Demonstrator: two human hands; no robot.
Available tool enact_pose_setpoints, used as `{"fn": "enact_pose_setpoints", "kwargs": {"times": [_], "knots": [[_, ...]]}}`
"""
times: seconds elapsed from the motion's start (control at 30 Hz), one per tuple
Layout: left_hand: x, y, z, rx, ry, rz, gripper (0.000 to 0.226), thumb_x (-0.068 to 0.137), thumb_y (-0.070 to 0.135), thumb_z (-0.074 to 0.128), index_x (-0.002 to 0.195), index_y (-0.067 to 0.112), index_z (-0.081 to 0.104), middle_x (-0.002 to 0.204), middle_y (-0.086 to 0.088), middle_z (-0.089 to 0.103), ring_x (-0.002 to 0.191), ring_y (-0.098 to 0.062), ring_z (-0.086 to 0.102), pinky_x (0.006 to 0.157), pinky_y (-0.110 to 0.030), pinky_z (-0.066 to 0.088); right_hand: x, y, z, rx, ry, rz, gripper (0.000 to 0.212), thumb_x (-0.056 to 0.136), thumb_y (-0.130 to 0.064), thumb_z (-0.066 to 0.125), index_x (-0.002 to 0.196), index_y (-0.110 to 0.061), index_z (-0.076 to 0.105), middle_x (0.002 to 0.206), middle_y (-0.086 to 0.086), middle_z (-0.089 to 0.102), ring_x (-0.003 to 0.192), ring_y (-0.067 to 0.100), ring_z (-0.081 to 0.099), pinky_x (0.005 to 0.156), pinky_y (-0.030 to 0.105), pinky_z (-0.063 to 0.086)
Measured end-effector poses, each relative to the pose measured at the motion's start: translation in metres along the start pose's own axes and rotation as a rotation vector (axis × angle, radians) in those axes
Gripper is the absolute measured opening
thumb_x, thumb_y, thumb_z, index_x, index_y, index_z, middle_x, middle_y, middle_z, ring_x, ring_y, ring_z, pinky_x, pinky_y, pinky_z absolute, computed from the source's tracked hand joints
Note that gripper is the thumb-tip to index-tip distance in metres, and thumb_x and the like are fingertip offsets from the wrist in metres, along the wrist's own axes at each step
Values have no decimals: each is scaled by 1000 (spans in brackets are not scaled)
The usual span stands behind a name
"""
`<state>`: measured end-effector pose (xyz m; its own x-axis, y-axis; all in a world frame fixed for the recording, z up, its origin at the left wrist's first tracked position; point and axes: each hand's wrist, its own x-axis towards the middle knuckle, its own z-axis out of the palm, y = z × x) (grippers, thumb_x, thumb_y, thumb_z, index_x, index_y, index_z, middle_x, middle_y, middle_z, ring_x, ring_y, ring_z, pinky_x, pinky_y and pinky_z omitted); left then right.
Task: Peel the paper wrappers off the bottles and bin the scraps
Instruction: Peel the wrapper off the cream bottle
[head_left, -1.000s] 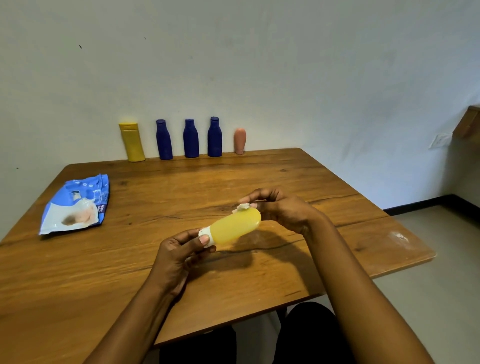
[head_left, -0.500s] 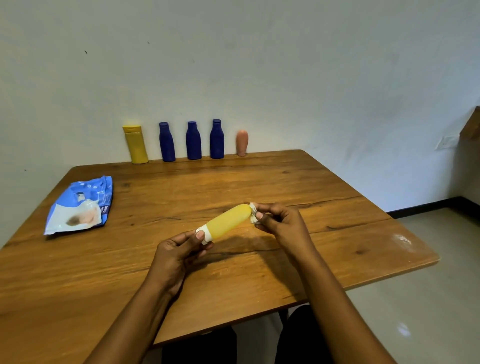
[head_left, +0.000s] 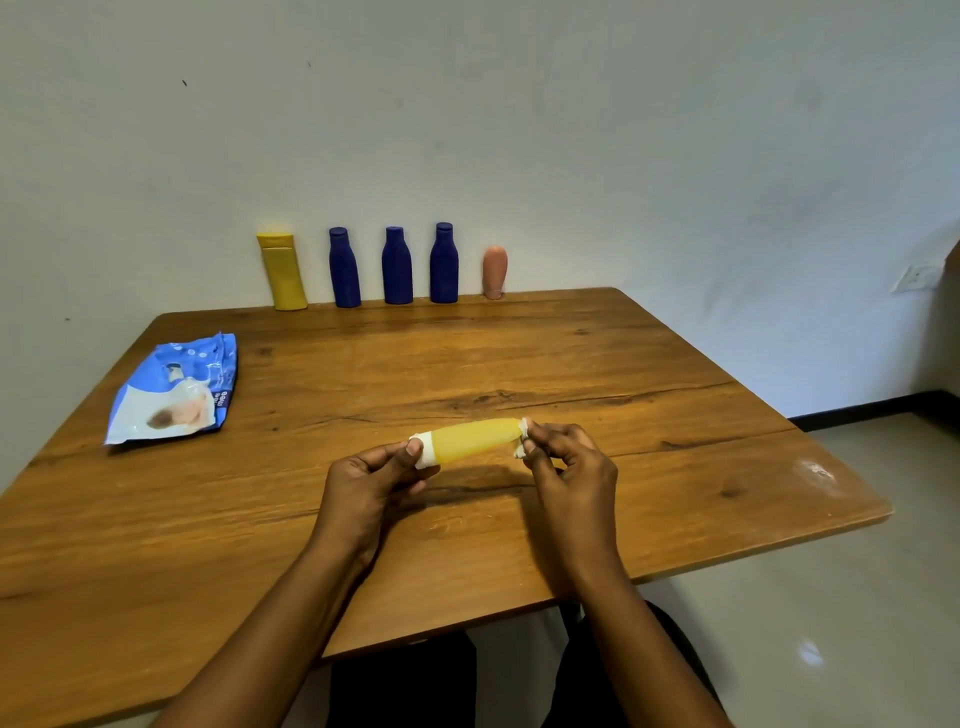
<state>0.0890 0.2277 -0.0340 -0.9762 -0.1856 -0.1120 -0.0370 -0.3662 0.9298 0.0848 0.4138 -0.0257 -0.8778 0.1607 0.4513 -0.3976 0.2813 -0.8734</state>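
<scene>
Yellow bottle (head_left: 475, 440) is held just over the desk (head_left: 571, 364). The left hand (head_left: 363, 483) pinches its white cap (head_left: 426, 453) and the right hand (head_left: 569, 467) pinches a paper scrap (head_left: 522, 441) at the other end. It lies sideways, cap pointing left, far end tipped up a bit. Behind the bottle, a row (head_left: 396, 266) of five more stands against the pale wall (head_left: 623, 156). A blue pack (head_left: 174, 389) lies to its left.

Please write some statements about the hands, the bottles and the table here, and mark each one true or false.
1. Three dark blue plastic bottles stand upright by the wall. True.
2. The left hand holds the white end of the small yellow plastic bottle. True.
3. The right hand lies flat on the wooden table. False: it pinches a white paper scrap at the bottle's other end.
4. The blue and white plastic pouch lies on the table's right. False: on its left.
</scene>
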Motion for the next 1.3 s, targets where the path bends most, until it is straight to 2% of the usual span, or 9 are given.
{"fn": "enact_pose_setpoints", "kwargs": {"times": [0.17, 0.3, 0.43, 0.53, 0.73, 0.87, 1.0, 1.13, 1.3], "knots": [[8, -2, -2, 7, 49, 9, 30, 78, 21, 69, 103, 6, 70, 89, -12, 73, 74, -16, 68, 57, -20, 56, 6, 12, -4, -59, -107, 67, 23, 85, -5, 66, 104, -16, 71, 93, -12, 66, 89, -2, 62, 76, 9, 46], [10, 1, 1, 51, 34, 75, 40, 78, 16, 70, 116, 7, 66, 106, -8, 72, 91, -19, 68, 67, -21, 56, -7, 16, -7, -66, -148, 117, 21, 85, -7, 66, 103, -17, 72, 93, -11, 67, 87, -5, 61, 73, 7, 45], [11, 20, 6, 433, 32, 359, 36, 77, 9, 75, 112, 14, 68, 112, 7, 69, 100, -3, 66, 83, -21, 55, -26, 14, -8, -16, -187, 139, 25, 85, -6, 67, 101, -25, 72, 95, -15, 67, 91, -7, 60, 73, 7, 45], [12, 38, 12, 699, -42, 483, 44, 74, 12, 80, 116, 17, 67, 110, 14, 65, 95, 9, 62, 77, -8, 50, -28, 16, -17, 38, -125, 179, 28, 84, -6, 67, 96, -32, 71, 96, -15, 68, 91, -7, 61, 74, 7, 45], [13, 40, 33, 811, -222, 417, 55, 74, 18, 81, 123, 30, 60, 100, 27, 63, 100, 9, 61, 90, -13, 46, -2, 10, -18, 239, -104, 278, 23, 86, -8, 65, 99, -26, 71, 100, -12, 71, 97, -2, 63, 81, 17, 51], [17, 15, 44, 638, -330, 248, 58, 75, 13, 78, 124, 34, 56, 111, 20, 64, 103, 5, 62, 84, -17, 52, 17, 10, -10, 430, -36, 414, 21, 87, -4, 63, 101, -17, 70, 100, -1, 72, 93, 9, 67, 76, 23, 55], [24, -10, 49, 824, -300, 247, 42, 78, 28, 77, 118, 28, 64, 109, 12, 70, 100, -6, 66, 87, -30, 55, 19, 20, -14, 490, 83, 494, 19, 88, -4, 62, 97, -19, 70, 97, 0, 72, 91, 13, 67, 74, 25, 56], [33, -4, 53, 985, -250, 318, 45, 77, 31, 78, 119, 25, 67, 108, 11, 71, 90, 2, 64, 80, -23, 51, 16, 33, -29, 337, 172, 431, 21, 88, -10, 64, 99, -27, 69, 99, -11, 70, 95, 5, 64, 82, 26, 53], [38, -1, 60, 1330, -336, 312, 46, 81, 40, 71, 125, 29, 62, 110, 6, 70, 91, -7, 61, 79, -29, 51, 21, 28, -25, -91, 49, -24, 26, 88, -4, 61, 105, -22, 69, 105, -11, 62, 98, -4, 57, 79, 10, 47]]}}
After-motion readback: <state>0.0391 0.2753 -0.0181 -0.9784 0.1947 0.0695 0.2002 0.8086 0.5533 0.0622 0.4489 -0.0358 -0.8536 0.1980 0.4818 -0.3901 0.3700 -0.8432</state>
